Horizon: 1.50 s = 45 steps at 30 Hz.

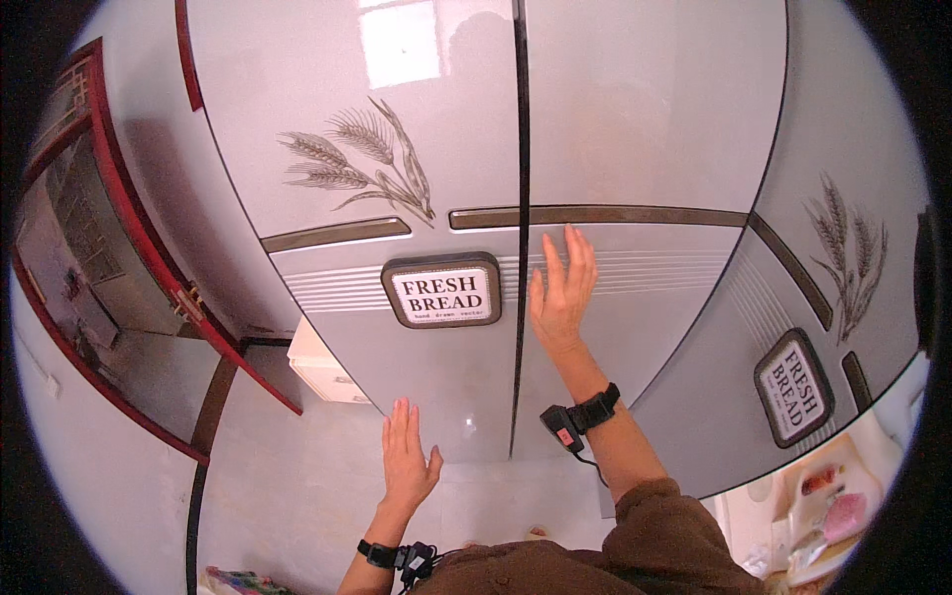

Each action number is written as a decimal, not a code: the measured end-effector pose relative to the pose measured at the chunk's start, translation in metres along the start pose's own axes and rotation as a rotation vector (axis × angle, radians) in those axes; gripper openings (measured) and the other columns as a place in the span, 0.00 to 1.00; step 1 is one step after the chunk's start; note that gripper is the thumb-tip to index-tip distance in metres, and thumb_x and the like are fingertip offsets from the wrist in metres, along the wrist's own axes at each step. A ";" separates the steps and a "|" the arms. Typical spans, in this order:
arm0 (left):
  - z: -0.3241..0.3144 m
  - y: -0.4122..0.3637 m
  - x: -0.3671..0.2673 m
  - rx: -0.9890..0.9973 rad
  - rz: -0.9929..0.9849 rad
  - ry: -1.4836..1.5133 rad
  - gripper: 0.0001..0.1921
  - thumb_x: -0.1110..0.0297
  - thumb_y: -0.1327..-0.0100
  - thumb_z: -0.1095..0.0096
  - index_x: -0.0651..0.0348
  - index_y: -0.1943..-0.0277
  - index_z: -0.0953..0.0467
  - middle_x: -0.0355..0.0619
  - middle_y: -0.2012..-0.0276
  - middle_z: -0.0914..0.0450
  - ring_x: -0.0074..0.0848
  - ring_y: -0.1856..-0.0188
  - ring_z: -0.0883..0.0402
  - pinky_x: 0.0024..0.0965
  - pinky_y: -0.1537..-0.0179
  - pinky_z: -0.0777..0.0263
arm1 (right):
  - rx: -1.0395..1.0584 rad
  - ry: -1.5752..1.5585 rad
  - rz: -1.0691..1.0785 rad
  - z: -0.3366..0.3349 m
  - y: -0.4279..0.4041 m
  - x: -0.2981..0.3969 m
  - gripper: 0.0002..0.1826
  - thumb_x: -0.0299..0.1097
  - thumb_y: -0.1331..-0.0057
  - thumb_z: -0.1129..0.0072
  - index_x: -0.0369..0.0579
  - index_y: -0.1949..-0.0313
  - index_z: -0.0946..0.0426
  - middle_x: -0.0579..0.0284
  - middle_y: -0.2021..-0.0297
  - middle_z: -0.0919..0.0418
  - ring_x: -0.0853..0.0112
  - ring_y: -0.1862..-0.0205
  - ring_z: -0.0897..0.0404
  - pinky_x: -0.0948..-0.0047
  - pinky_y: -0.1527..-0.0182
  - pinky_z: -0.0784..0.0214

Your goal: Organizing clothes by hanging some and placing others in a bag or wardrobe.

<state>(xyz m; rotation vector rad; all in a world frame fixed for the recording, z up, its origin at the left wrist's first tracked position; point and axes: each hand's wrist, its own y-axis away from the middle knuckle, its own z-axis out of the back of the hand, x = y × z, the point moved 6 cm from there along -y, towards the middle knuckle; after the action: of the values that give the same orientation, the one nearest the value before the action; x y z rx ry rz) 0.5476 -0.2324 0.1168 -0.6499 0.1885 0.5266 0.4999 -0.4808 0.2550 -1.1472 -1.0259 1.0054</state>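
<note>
Before me stands a glossy light-grey wardrobe or cabinet with printed wheat ears; its left door (439, 387) and right door (632, 320) meet at a dark vertical gap. My right hand (563, 286) is raised at the right door, just right of the gap and under a brown horizontal strip (639, 215), fingers apart and holding nothing. Whether it touches the door I cannot tell. Lower down, my left hand (407, 454) is held near the bottom edge of the left door, palm flat, thumb apart, empty. A dark-framed lettered panel (444, 290) is on the left door.
On the right, an angled grey panel (788, 297) bears a similar lettered plaque. A red-framed doorway (141, 223) opens at the left. Behind the left door is a small white drawer unit (327, 372). Plastic-wrapped items (840, 513) lie at lower right, a colourful cloth-like thing (242, 581) at lower left.
</note>
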 end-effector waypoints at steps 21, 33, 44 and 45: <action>-0.162 0.025 -0.053 0.970 -0.668 0.431 0.25 0.69 0.48 0.40 0.60 0.46 0.35 0.55 0.51 0.28 0.46 0.51 0.29 0.41 0.50 0.36 | 0.810 0.020 -0.701 0.157 0.227 -0.025 0.13 0.29 0.47 0.46 0.43 0.60 0.25 0.53 0.68 0.22 0.58 0.63 0.24 0.62 0.61 0.33; -0.192 0.088 -0.053 1.379 -1.256 0.448 0.25 0.69 0.48 0.40 0.61 0.46 0.34 0.56 0.52 0.28 0.45 0.51 0.28 0.39 0.50 0.34 | 0.439 1.088 -1.839 0.442 0.434 0.244 0.16 0.33 0.48 0.47 0.46 0.58 0.26 0.49 0.70 0.22 0.55 0.64 0.23 0.58 0.61 0.32; -0.155 0.254 -0.076 2.236 -0.943 0.607 0.22 0.74 0.44 0.41 0.66 0.46 0.34 0.50 0.53 0.25 0.26 0.54 0.24 0.28 0.53 0.30 | -0.333 1.436 -2.324 0.412 0.559 0.642 0.16 0.32 0.54 0.40 0.43 0.63 0.22 0.49 0.70 0.21 0.58 0.67 0.21 0.65 0.62 0.30; -0.151 0.266 -0.078 2.243 -0.942 0.601 0.22 0.75 0.44 0.41 0.66 0.46 0.34 0.51 0.53 0.26 0.27 0.54 0.24 0.28 0.52 0.31 | -0.343 1.460 -2.339 0.401 0.571 0.664 0.16 0.32 0.54 0.40 0.43 0.63 0.22 0.49 0.70 0.21 0.59 0.67 0.22 0.65 0.62 0.30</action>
<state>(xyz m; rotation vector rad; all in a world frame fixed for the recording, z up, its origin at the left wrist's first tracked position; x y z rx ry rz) 0.3415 -0.1794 -0.1157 1.3415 0.7819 -0.9063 0.2129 0.3226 -0.1928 -0.0466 -0.5254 -1.6754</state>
